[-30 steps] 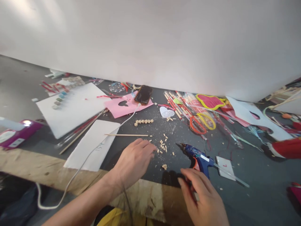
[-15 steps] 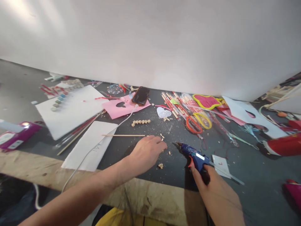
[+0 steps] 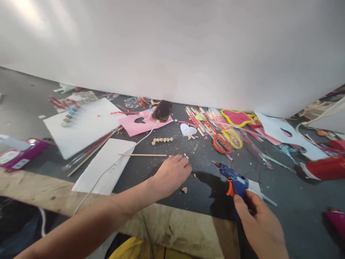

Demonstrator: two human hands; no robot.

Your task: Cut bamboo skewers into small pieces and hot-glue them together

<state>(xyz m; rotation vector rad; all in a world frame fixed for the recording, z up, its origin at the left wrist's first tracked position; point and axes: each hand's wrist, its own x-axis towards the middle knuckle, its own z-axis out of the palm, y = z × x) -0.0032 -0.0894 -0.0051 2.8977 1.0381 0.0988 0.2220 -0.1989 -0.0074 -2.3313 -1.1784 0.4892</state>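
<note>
My right hand (image 3: 260, 219) is wrapped round a blue glue gun (image 3: 234, 177) with an orange trigger; its nozzle points left above the dark table. My left hand (image 3: 174, 172) rests low over the tabletop, fingers bent and together. Whatever its fingertips hold, if anything, is hidden. A thin wooden stick (image 3: 145, 155) runs left from beside my left hand. Behind it lies a row of small wooden pieces joined together (image 3: 162, 140). A little cluster of pieces (image 3: 184, 189) sits nearer me, and a few loose bits lie by my fingers.
Farther back are a phone (image 3: 162, 110) on pink paper (image 3: 132, 126), a paper heart (image 3: 188, 130), bundled sticks (image 3: 195, 118) and orange-handled scissors (image 3: 221, 144). White sheets (image 3: 104, 167) lie left, with a cable crossing one. A red object (image 3: 325, 167) is at the right.
My right hand has lifted the glue gun slightly and moved it right, away from my left hand. My left hand has barely moved.
</note>
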